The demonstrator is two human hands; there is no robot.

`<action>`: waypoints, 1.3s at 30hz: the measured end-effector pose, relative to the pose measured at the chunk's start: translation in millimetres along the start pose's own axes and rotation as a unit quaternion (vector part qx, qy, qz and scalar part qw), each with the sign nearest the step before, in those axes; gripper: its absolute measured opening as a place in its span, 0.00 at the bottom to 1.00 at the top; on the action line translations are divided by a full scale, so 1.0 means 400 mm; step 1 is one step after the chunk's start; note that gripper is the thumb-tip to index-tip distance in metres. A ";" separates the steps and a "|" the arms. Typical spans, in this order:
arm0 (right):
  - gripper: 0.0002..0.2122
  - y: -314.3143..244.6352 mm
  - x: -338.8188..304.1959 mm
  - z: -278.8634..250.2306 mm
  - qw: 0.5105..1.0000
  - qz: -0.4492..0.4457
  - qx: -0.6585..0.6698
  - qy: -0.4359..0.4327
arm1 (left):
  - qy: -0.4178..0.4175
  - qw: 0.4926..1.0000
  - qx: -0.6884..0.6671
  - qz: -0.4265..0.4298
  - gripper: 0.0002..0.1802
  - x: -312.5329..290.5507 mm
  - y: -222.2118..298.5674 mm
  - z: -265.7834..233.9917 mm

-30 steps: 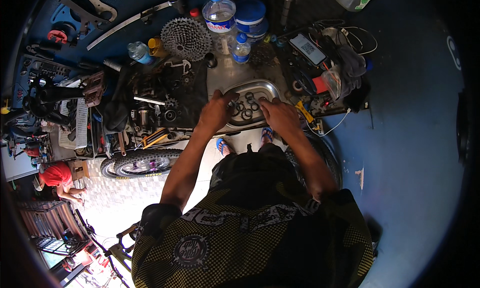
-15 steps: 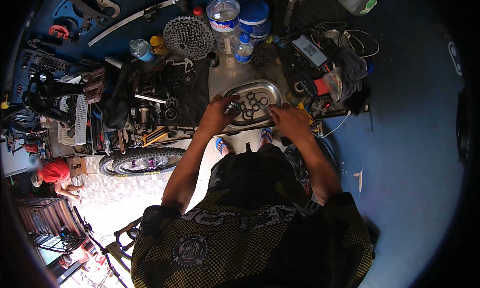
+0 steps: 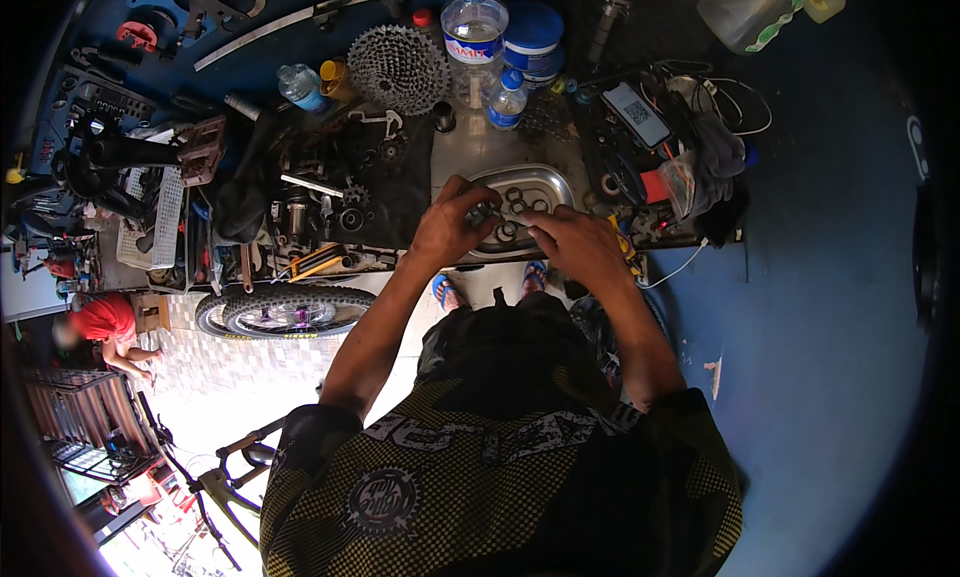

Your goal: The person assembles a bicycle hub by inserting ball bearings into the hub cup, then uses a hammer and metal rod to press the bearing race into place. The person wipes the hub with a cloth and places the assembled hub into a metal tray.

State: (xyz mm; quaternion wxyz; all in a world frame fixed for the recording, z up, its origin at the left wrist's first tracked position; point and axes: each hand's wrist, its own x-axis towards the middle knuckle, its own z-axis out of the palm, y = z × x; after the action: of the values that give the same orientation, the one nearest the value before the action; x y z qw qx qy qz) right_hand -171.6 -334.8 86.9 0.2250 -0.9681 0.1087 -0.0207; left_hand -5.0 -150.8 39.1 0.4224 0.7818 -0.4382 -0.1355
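Left hand [image 3: 445, 227] over the near-left rim of the oval metal tray [image 3: 548, 182]; fingers curled, pinching a small dark metal part [image 3: 481, 212] at the fingertips, just above the tray's left edge. Exact kind of part too small to tell.

Right hand [image 3: 580, 245] just right of the left hand, at the tray's near rim; fingers bent and pointing toward the left hand's fingertips. Cannot tell whether it grips anything.

Inside the tray, just beyond both hands: several loose metal rings [image 3: 515, 202] lying flat on the tray floor.

Beyond the left hand: dark cloth [image 3: 400, 192] carrying small gears and bike parts. Further out, a cassette sprocket cluster [image 3: 398, 69]. Beyond the tray: large clear water bottle [image 3: 473, 32], small bottle with blue cap [image 3: 508, 100], blue round tub [image 3: 532, 37].

Right of the right hand: phone [image 3: 638, 114] face up, with cables near it.

Below and left of the left forearm: knobby bicycle wheel [image 3: 285, 310]
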 end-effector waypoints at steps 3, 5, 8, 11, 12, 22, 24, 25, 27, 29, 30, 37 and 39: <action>0.12 -0.005 0.003 -0.004 1.000 -0.013 -0.005 0.001 | -0.021 0.999 0.040 0.005 0.15 0.002 -0.002 -0.005; 0.12 -0.005 0.001 -0.006 1.000 -0.016 -0.005 0.008 | -0.026 0.998 0.052 0.013 0.15 0.004 -0.009 -0.006; 0.12 0.000 -0.004 -0.009 1.000 -0.010 -0.003 0.017 | -0.033 0.997 0.065 -0.004 0.16 0.009 -0.034 0.003; 0.12 0.018 -0.016 -0.019 1.000 0.008 0.000 0.017 | -0.050 0.992 0.108 -0.037 0.19 0.021 -0.044 0.011; 0.12 0.023 -0.017 -0.027 1.000 0.015 -0.001 0.019 | -0.058 0.989 0.127 -0.047 0.20 0.027 -0.048 0.014; 0.12 0.040 -0.044 -0.038 0.997 0.056 0.019 0.044 | -0.068 0.990 0.070 -0.103 0.28 0.058 -0.049 0.016; 0.12 0.041 -0.044 -0.039 0.996 0.059 0.036 0.049 | -0.026 0.985 -0.095 -0.141 0.29 0.053 -0.041 0.003; 0.13 0.039 -0.043 -0.041 0.996 0.061 0.045 0.051 | -0.034 0.971 -0.166 -0.171 0.28 0.047 -0.033 -0.005; 0.13 0.021 -0.037 -0.059 0.991 0.074 0.101 0.042 | -0.049 0.923 -0.305 -0.228 0.27 0.024 -0.013 -0.026; 0.14 0.014 -0.028 -0.062 0.984 0.062 0.161 0.042 | -0.040 0.910 -0.356 -0.208 0.26 0.002 0.006 -0.046; 0.14 0.016 -0.022 -0.061 0.979 0.045 0.191 0.048 | -0.036 0.902 -0.382 -0.196 0.25 -0.006 0.016 -0.054; 0.14 -0.022 0.016 -0.103 0.952 -0.010 0.305 -0.002 | 0.008 0.894 -0.422 -0.147 0.23 -0.028 0.053 -0.068; 0.14 -0.022 0.025 -0.104 0.953 -0.032 0.303 -0.005 | 0.023 0.898 -0.419 -0.131 0.21 -0.027 0.065 -0.070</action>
State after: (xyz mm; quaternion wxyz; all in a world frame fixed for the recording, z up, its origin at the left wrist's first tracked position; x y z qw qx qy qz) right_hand -163.8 -347.2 128.2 0.5074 -0.8575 0.0656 -0.0549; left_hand -9.7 -133.7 74.5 0.6993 0.5859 -0.2244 -0.3426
